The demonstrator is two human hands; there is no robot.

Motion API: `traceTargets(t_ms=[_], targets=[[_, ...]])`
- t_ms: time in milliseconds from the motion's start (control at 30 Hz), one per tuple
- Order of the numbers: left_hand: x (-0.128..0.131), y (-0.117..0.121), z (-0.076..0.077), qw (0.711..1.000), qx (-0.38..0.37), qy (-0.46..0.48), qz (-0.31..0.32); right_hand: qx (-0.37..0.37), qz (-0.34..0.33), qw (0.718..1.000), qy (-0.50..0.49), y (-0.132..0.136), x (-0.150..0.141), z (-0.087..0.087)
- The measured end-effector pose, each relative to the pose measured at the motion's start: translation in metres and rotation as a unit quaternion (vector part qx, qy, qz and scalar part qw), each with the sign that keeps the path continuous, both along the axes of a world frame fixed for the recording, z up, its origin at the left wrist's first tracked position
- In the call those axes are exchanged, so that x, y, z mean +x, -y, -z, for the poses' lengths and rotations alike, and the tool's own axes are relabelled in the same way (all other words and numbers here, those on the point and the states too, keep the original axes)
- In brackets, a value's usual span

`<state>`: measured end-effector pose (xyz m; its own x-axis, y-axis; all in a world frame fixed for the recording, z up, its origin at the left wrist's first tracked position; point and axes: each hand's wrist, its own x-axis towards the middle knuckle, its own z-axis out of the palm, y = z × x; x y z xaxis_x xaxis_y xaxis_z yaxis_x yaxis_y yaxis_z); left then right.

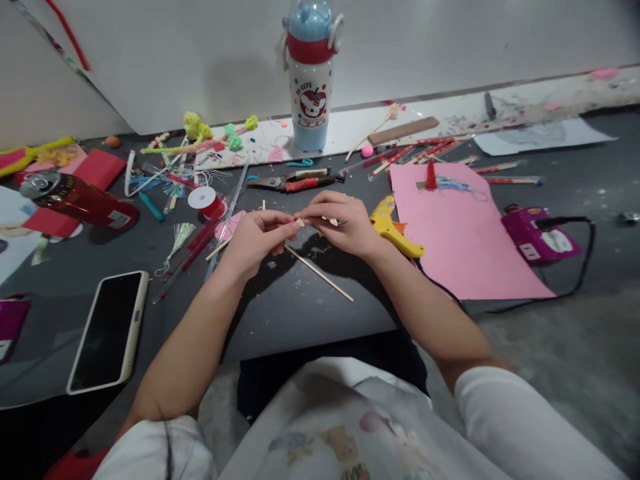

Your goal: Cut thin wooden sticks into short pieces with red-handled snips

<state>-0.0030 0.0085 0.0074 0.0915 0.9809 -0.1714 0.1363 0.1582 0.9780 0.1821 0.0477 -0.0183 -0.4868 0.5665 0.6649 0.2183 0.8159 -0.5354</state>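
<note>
"So, where's the edge?"
"Lower centre — the matte grey tabletop ends below the thin wooden stick."
"Grip?"
"Left hand and right hand pinch a small cream-coloured piece — mid-frame."

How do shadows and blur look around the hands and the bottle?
Head view: dark shadows fall on the table below the left hand and right hand; head view: the pale piece between them is too small and soft to identify; head view: the bottle casts a faint shadow on the white wall behind it.
</note>
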Motion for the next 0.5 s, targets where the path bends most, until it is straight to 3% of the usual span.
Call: traceTargets(t_ms=[500], targets=[[-0.0011, -0.001, 0.0, 0.999, -0.02, -0.008, 0.034, -0.001, -0.009, 1.0, -0.01, 0.0001, -0.0024, 0.0012]])
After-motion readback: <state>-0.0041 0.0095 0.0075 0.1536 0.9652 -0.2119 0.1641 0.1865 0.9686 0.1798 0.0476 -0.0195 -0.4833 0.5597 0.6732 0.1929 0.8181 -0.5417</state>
